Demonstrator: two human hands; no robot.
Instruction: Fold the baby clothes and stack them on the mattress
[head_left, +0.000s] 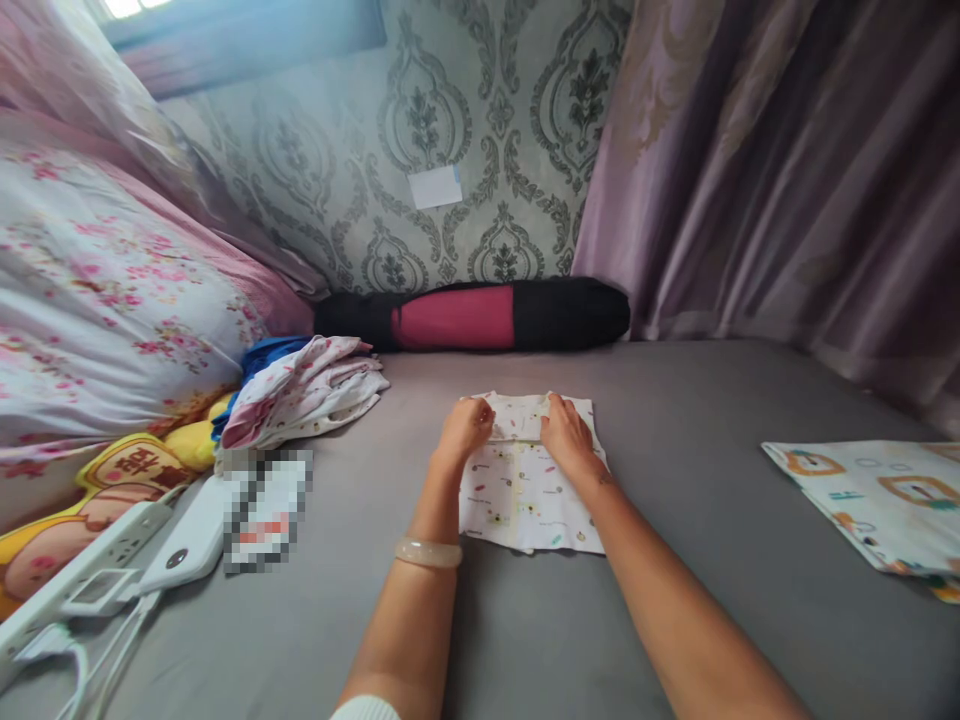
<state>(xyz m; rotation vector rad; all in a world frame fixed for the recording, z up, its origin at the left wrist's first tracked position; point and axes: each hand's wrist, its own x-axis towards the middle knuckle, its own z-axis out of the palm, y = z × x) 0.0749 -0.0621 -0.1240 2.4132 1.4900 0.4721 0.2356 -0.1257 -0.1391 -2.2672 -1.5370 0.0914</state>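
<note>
A small white printed garment (517, 500) lies folded into a flat rectangle on the grey sheet, straight in front of me. Its far part is turned over toward me, making a narrow flap across the top. My left hand (469, 425) grips that flap at the left end, fingers curled in on the fabric. At the right end, my right hand (568, 430) pinches the same flap between thumb and fingers. A pale bangle sits on my left wrist. The fingertips of both hands are partly hidden.
Crumpled clothes (315, 385) are heaped at the left. Nearer lie a white power strip (112, 560), a white device (199, 530) with cables and a yellow cartoon cushion (127, 465). Folded printed cloth (877, 495) lies at the right. A black and pink roll (454, 318) lines the wall.
</note>
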